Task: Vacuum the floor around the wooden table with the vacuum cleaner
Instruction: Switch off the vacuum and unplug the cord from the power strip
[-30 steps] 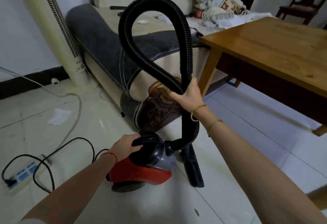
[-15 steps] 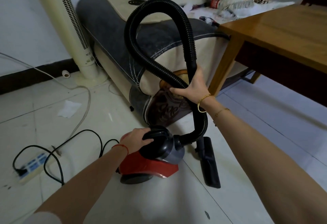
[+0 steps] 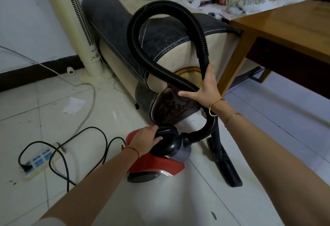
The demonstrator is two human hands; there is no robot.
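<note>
Red vacuum cleaner [image 3: 157, 165] | left hand [image 3: 145, 141] fingers grip its handle | right hand [image 3: 205, 90] fingers spread open on hose [image 3: 201, 34]

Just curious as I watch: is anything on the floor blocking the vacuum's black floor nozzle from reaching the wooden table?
Nothing visible does. The long black floor nozzle lies on pale tile, and the tile between it and the light wooden table's leg looks bare. The grey-and-cream sofa end stands left of that path, not across it.
</note>
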